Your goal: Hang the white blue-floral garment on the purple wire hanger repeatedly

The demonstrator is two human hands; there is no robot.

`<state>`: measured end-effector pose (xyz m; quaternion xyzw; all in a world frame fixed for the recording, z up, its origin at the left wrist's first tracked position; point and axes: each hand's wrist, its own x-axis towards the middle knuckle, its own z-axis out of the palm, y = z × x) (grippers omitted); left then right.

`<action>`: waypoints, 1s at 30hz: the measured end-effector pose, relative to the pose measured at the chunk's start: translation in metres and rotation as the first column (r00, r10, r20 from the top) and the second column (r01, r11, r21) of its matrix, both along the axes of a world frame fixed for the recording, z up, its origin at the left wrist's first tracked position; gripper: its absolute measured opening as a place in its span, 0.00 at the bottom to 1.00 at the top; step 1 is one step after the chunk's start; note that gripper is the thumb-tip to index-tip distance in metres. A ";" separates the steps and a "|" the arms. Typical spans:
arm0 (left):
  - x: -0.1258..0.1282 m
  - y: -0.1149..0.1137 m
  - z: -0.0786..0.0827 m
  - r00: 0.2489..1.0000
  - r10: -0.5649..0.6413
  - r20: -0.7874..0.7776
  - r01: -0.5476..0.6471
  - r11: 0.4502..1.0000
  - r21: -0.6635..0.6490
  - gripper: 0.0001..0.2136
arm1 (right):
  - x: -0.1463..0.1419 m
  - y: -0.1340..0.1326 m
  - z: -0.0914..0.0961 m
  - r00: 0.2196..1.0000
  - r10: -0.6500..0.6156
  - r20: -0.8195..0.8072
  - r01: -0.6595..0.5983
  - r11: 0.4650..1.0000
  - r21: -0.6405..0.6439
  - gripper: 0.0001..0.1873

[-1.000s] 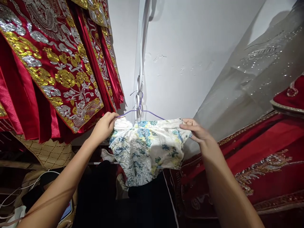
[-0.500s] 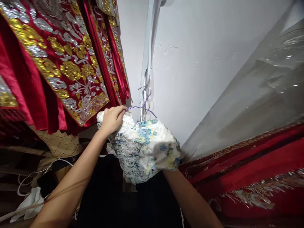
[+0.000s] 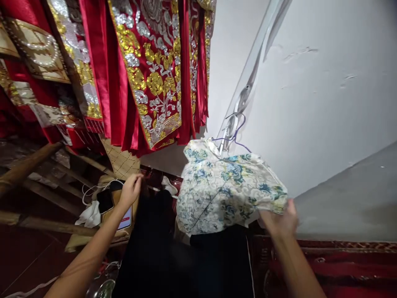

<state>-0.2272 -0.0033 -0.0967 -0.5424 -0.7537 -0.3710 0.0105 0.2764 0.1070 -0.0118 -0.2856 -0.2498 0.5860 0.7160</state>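
Observation:
A white short-sleeved top point(image 3: 214, 194) with blue and green flowers hangs in front of me on a thin purple hanger point(image 3: 237, 134). The hanger's hook is up by a pale metal rail on the wall. My right hand point(image 3: 283, 219), a little blurred, is at the sleeve end on the right, its thumb at the cuff edge and its other fingers partly behind the cloth. Off to the left of the top, apart from it, my left hand point(image 3: 132, 190) is closed with curled fingers, and I see nothing in it.
Red costumes point(image 3: 161, 82) with gold and silver embroidery hang at upper left. Below them are wooden poles point(image 3: 56, 223), a dark phone point(image 3: 105, 201), a lit phone point(image 3: 125, 219) and a white cable. A white shoe point(image 3: 169, 185) is on the floor. Red fabric point(image 3: 341, 265) lies at lower right.
My left hand has let go of the hanger and the top's shoulder and moved down left. My right hand has come out from behind the cloth to the sleeve end. The view has turned left.

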 end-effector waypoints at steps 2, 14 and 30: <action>-0.033 -0.043 -0.052 0.993 0.119 0.007 -0.117 0.988 -0.104 0.15 | 0.012 0.001 0.002 0.994 0.097 -0.049 -0.099 0.994 -0.050 0.30; -0.077 -0.122 -0.168 0.882 0.461 -0.098 -0.469 0.835 -0.289 0.28 | 0.002 -0.034 -0.035 0.999 -0.021 0.045 0.018 0.999 0.051 0.22; -0.081 -0.108 -0.171 0.775 0.622 -0.116 -0.610 0.685 -0.398 0.29 | 0.030 -0.103 -0.221 0.998 0.041 0.053 -0.015 0.907 -0.421 0.19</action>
